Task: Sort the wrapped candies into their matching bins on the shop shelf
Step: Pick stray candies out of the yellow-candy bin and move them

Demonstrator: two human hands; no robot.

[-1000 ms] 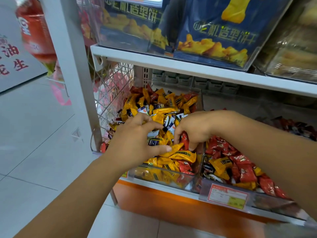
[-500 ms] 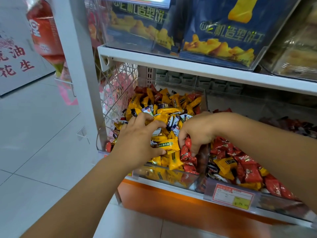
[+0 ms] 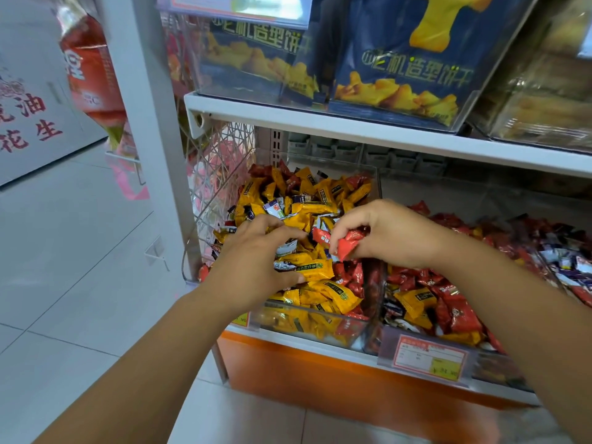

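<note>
Lifted clear of the yellow heap since a moment ago, the red candies [image 3: 347,243] are now pinched in the right hand [image 3: 394,235], its grip clenched round them just left of the divider [image 3: 379,283], a short carry from the red bin [image 3: 496,363]. The left hand [image 3: 253,264] grips a yellow candy [image 3: 312,269] in the yellow bin [image 3: 304,322]. More red strays [image 3: 352,277] lie there, and yellow strays [image 3: 413,302] sit opposite.

The left arm [image 3: 144,363] reaches forward from lower left, and the left hand [image 3: 256,261] is knuckles up, with fingers and thumb curled on a yellow candy [image 3: 312,270]. The right arm [image 3: 512,315] comes in from the right; the right hand [image 3: 394,235], close beside the left, pinches a red candy [image 3: 349,244] in its fingertips.
</note>
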